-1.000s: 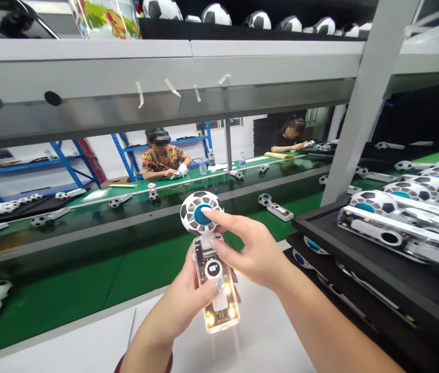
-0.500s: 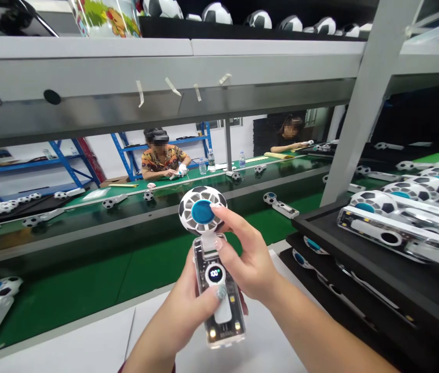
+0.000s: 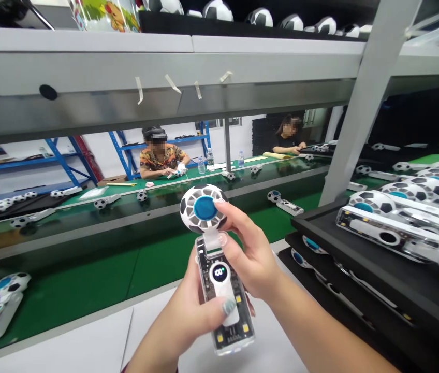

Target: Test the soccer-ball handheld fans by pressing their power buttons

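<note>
Two hands grip one fan [image 3: 219,259] at centre frame: left hand [image 3: 188,316] wraps its handle, thumb on the button, right hand [image 3: 248,254] pinches the head; display lit, checking apparently unfinished.

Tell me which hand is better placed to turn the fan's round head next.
Probably the right hand: its fingers already touch the soccer-patterned fan head, while the left hand is wrapped around the clear handle.
</note>
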Demonstrator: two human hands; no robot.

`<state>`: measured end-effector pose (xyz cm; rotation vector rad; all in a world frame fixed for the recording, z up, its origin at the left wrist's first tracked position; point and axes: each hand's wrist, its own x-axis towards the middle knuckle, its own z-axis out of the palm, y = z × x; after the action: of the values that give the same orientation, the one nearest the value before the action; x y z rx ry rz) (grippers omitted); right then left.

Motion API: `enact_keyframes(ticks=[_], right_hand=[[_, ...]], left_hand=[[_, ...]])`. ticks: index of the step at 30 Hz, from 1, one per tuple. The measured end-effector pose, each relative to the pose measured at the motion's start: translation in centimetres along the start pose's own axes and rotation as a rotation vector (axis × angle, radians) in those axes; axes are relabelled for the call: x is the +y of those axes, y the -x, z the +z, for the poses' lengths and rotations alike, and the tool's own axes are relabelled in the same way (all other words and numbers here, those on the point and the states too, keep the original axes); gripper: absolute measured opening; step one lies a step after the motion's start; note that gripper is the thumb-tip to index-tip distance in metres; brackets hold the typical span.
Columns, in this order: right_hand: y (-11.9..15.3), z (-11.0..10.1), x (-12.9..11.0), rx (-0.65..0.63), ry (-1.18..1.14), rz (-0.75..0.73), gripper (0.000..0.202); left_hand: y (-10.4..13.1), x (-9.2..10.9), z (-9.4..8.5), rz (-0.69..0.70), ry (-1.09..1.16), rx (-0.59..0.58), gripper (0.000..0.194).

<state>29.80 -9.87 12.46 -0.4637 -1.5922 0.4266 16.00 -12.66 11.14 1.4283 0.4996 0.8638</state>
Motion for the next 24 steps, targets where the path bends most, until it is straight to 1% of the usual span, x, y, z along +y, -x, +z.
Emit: enact_keyframes(ticks=[4,11,16,24], right_hand=[[0.06,-0.03,0.05,-0.001,0.002,-0.034,0.047],[0.07,-0.07,0.04,-0.003,0.012,-0.052,0.050],[0.11,-0.05,0.02,-0.002,0.026,-0.056,0.051],[0.18,0.12,-0.06,0.003,0.031,-0.049,0.052]], left_hand=[[0.23,0.23,-0.13,-0.030,-0.046,0.000,0.081],[0.48,0.55,-0.17,-0.052,-0.018,0.007,0.076],[0.57,0.63,-0.29,-0.075,0.008,-0.022,0.075],[0.59,0.22,-0.67,-0.052,0.033,-0.029,0.074]])
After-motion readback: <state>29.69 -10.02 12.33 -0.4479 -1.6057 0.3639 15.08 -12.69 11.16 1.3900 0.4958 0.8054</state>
